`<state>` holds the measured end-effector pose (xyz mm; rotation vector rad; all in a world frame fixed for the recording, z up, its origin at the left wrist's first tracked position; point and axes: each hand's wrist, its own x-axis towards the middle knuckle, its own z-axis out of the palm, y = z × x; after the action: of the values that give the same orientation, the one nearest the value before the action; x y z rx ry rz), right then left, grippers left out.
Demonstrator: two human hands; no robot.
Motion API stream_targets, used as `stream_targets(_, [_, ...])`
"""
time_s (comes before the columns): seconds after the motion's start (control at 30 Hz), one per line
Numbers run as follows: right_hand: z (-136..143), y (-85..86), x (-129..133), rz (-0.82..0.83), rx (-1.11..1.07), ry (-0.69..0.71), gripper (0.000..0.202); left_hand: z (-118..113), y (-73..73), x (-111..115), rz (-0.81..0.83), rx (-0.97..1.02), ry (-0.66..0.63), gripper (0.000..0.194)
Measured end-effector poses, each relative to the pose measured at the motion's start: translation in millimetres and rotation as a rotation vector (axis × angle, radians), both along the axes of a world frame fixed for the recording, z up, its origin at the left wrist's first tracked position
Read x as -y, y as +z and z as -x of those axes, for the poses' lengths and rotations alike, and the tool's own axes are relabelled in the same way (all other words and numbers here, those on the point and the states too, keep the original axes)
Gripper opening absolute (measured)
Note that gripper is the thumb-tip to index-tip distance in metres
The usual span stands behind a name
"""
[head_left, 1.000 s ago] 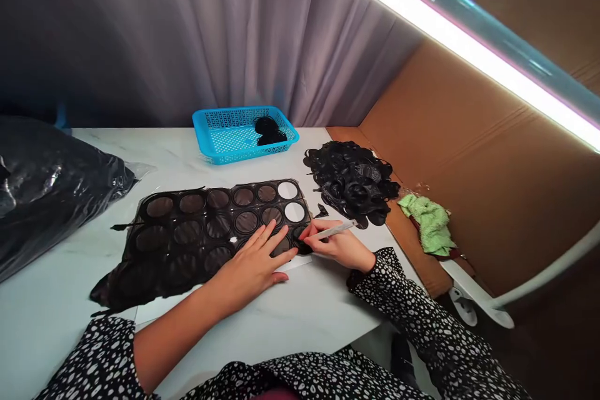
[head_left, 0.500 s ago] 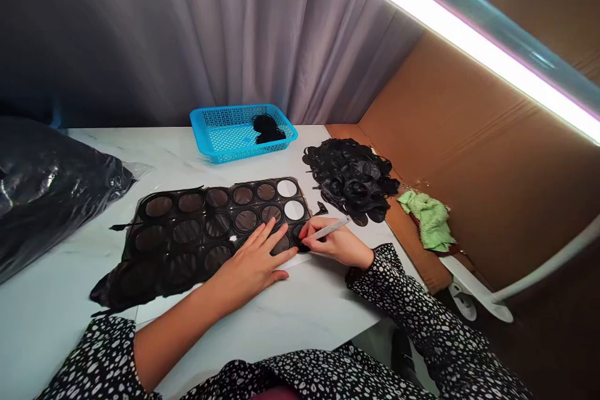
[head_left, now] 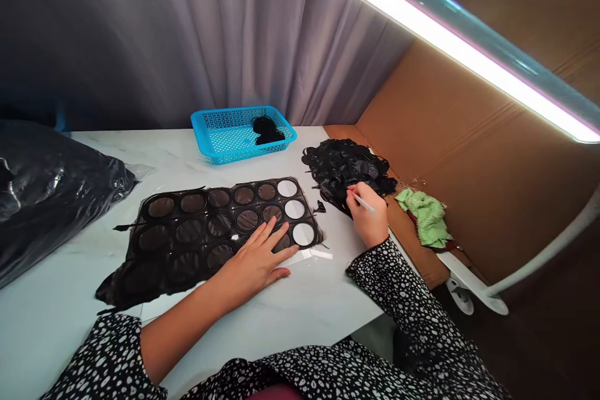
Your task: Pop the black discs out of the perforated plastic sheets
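Note:
A thin black sheet point(head_left: 190, 234) with rows of round rings lies flat on the table. My left hand point(head_left: 262, 256) rests on its near right part, fingers spread. In the right-hand column, three circles show white; the others are filled with dark film. My right hand point(head_left: 368, 215) is at the near edge of a heap of loose black discs and scraps point(head_left: 349, 165). Its fingers are closed around a slim, pale pen-like tool point(head_left: 364, 203); the tip is hidden, and I cannot tell whether a disc is held with it.
Behind the sheet stands a blue basket point(head_left: 220, 153) with black pieces inside. A full black plastic bag point(head_left: 51, 194) sits at the left. On the right are a brown cardboard panel point(head_left: 469, 106), a green cloth point(head_left: 425, 219) and a white lamp stand point(head_left: 473, 284). A bright tube lamp point(head_left: 445, 37) hangs above.
My right hand has moved from the sheet's right end up and right to the black heap, with the tool. The lowest right circle, dark before, now shows white. My left hand stays put.

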<state>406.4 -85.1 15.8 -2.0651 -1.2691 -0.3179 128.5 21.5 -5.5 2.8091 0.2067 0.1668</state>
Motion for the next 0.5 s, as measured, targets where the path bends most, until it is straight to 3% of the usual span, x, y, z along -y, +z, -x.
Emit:
stream_targets(0.17, [-4, -6.4, 3, -0.042, -0.171, 0.033, 0.02, 2, 2.2, 0, 0.123, 0.003, 0.004, 0.043])
stream_targets(0.27, [1, -9.0, 2, -0.037, -0.2, 0.053, 0.022, 0, 21.3, -3, 0.344, 0.064, 0.031, 0.038])
stream_targets(0.33, [3, -8.3, 2, -0.039, -0.206, 0.052, 0.022, -2, 51.5, -10, 0.609, 0.171, 0.095, 0.032])
stream_targets(0.4, [4, -6.9, 2, -0.044, -0.213, 0.057, 0.02, -3, 92.5, -19, 0.995, 0.344, 0.17, 0.028])
stream_targets(0.47, [6, -5.8, 2, -0.044, -0.215, 0.073, 0.018, -2, 133.6, -29, 1.326, 0.637, 0.101, 0.025])
stream_targets(0.5, [7, -5.4, 2, -0.042, -0.216, 0.084, 0.018, 1, 150.5, -33, 1.388, 0.735, 0.058, 0.025])
